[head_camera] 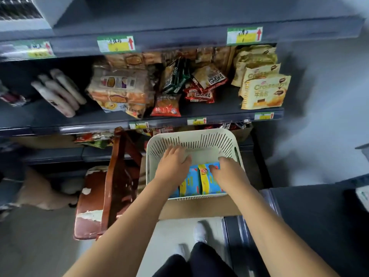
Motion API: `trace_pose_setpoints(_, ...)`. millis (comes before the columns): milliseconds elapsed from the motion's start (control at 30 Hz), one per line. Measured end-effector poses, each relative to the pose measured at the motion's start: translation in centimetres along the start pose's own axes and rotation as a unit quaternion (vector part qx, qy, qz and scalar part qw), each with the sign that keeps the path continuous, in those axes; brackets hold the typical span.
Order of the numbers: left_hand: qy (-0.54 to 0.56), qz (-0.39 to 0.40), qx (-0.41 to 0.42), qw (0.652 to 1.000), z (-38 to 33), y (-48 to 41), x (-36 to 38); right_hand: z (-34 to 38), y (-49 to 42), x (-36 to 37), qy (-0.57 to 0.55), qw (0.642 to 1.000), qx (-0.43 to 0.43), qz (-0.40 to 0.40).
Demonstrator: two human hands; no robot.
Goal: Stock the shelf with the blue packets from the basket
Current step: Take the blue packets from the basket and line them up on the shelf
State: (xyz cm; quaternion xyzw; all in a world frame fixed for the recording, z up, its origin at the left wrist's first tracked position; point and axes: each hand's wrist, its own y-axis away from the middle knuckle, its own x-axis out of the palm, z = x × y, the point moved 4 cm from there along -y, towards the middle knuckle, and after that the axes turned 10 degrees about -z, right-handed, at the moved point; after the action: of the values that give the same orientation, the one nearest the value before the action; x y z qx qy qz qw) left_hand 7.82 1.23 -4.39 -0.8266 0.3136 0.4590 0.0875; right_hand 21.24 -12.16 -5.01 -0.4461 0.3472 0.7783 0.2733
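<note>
Basket (199, 140): cream, walls patterned with dark vertical slots. Packets (191, 182): bright blue with a yellow band and red touches. Shelf (219, 114): dark blue-grey. Tags (115, 44): green, white and yellow, with a red arrow. Bags (263, 92): pale yellow. Chair (111, 176): red-brown, chipped to white.

Both bare forearms reached in from the bottom edge, the left forearm (127, 220) rising from about 7 o'clock and the right forearm (269, 222) from about 5 o'clock. They converged toward 12 o'clock, with the hands near each other but apart. The left hand (173, 163) lay palm down, its fingers straight and close together, pointing to about 1 o'clock. The right hand (226, 170), at 3 o'clock of the left, had its fingers (224, 159) curled downward and its thumb (214, 168) turned toward 9 o'clock, pinching the top of a blue packet (211, 184). Both wrists were nearly straight.
</note>
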Motion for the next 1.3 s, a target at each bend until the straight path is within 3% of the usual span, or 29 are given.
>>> trace_pose_setpoints(167, -0.06, 0.084, -0.046, 0.994, 4.4, -3.2, 5.4, -2.1, -3.4, 5.4, 0.075, 0.991, 0.055, 0.091)
trace_pose_setpoints(367, -0.1, 0.145, -0.032, 0.984, 7.7, -5.2, 10.6, -3.4, -5.9, 9.7, 0.136, 0.974, 0.1, 0.153)
trace_pose_setpoints(467, -0.136, 0.165, 0.0, 0.977, 8.2, -5.3, 13.3, -4.0, -6.5, 11.3, 0.187, 0.963, 0.128, 0.149)
trace_pose_setpoints(567, -0.161, 0.126, 0.025, 0.979, 8.2, -5.5, 14.2, -4.8, -6.7, 12.5, 0.171, 0.967, 0.157, 0.101)
trace_pose_setpoints(667, -0.176, 0.104, 0.031, 0.978, 8.2, -5.4, 13.7, -4.9, -6.4, 12.3, 0.103, 0.986, 0.123, 0.053)
trace_pose_setpoints(733, -0.158, 0.099, 0.001, 0.983, 8.3, -5.1, 12.8, -4.9, -6.1, 11.7, -0.011, 0.993, 0.106, 0.055)
trace_pose_setpoints(867, -0.123, 0.085, -0.014, 0.989, 7.6, -4.6, 10.5, -4.3, -5.9, 9.0, -0.244, 0.96, 0.133, 0.042)
trace_pose_setpoints(967, -0.036, 0.066, -0.028, 0.997, 6.6, -4.2, 8.0, -3.1, -5.5, 5.7, -0.347, 0.928, 0.135, 0.016)
trace_pose_setpoints(1167, 0.166, -0.003, -0.08, 0.983, 4.2, -4.8, 0.9, 0.1, -3.6, -3.0, -0.431, 0.898, 0.088, 0.001)
trace_pose_setpoints(1300, 0.199, -0.034, -0.003, 0.979, -0.1, -5.2, -4.1, 2.0, -1.3, -9.3, -0.465, 0.878, 0.05, -0.098)
